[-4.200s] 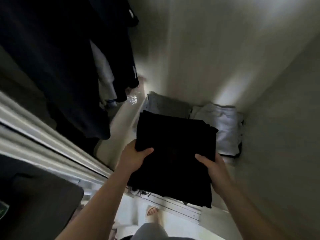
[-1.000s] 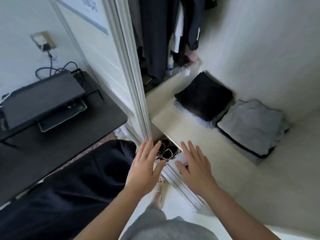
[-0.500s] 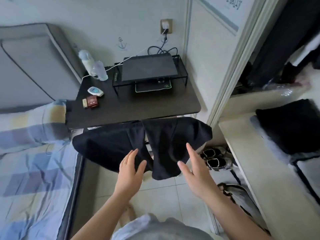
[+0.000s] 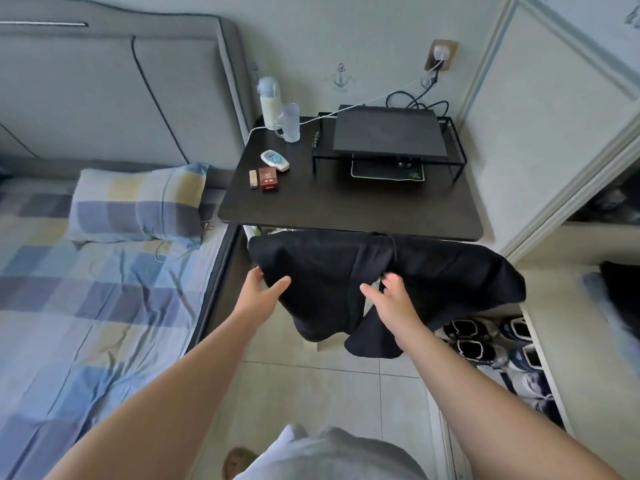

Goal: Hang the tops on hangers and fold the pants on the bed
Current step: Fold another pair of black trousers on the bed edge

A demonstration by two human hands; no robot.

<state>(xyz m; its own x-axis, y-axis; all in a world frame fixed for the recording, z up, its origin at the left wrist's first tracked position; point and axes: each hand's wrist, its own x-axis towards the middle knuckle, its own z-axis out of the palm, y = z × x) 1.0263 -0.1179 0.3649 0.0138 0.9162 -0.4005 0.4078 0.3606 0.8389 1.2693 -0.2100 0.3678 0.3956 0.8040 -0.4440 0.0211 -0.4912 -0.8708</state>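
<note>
A black garment hangs draped over something hidden just in front of the dark desk, its ends drooping toward the floor. My left hand holds its left edge, thumb on top and fingers behind the cloth. My right hand rests on the garment's middle fold, fingertips curled onto the fabric and thumb spread apart. The bed with a checked blue sheet lies to the left. A folded black stack sits on the wardrobe shelf at the right edge.
A checked pillow lies at the head of the bed. The desk carries a black screen on a wire stand, a bottle, a cup and small items. Shoes line the wardrobe's bottom at the right. Tiled floor lies below me.
I have turned left from the wardrobe, where the folded black pants were set on the shelf, to the desk. Both hands have reached forward onto the draped black garment.
</note>
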